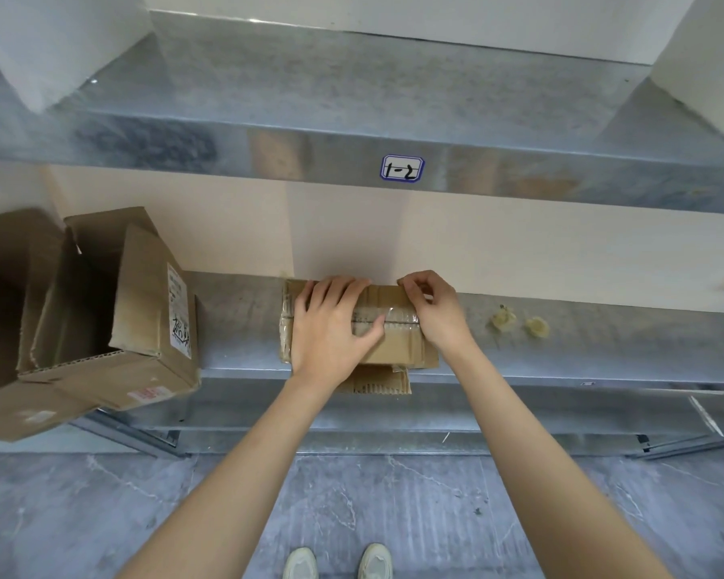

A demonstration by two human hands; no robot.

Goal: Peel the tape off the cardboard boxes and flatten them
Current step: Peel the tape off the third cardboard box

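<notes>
Setting: a grey stone floor (393, 495), a pale wall (519, 252) and a galvanised metal rack.

1. Shelves, two. We count an upper shelf (352, 98) and a lower shelf (243, 319), both bare steel.
2. White blocks (51, 39), two, on the upper shelf, one at each end.
3. Open cardboard boxes (151, 302), two, side by side at the left of the lower shelf, openings toward us. The right one bears a white printed sticker on its side.
4. Small cardboard box (398, 351), one, in the middle of the lower shelf, well apart from the open pair. A strip of clear tape (400, 321) runs along its top seam.
5. Hands, two. Our left hand (331, 323) lies spread flat on the box top, thumb resting on the tape. Our right hand (431, 307) has its fingers curled, pinching at the tape's right end on the box's far right corner.
6. Cardboard piece (377, 380), one, corrugated, showing beneath the small box's near edge and overhanging the shelf front.
7. Shoes (299, 564), two, pale, on the floor.
8. Label (402, 168), one, blue-bordered, marked "1-2", on the upper shelf's front edge.
9. Crumpled tape wads (503, 319), two, yellowish, just beside each other on the lower shelf, right of the hands.
</notes>
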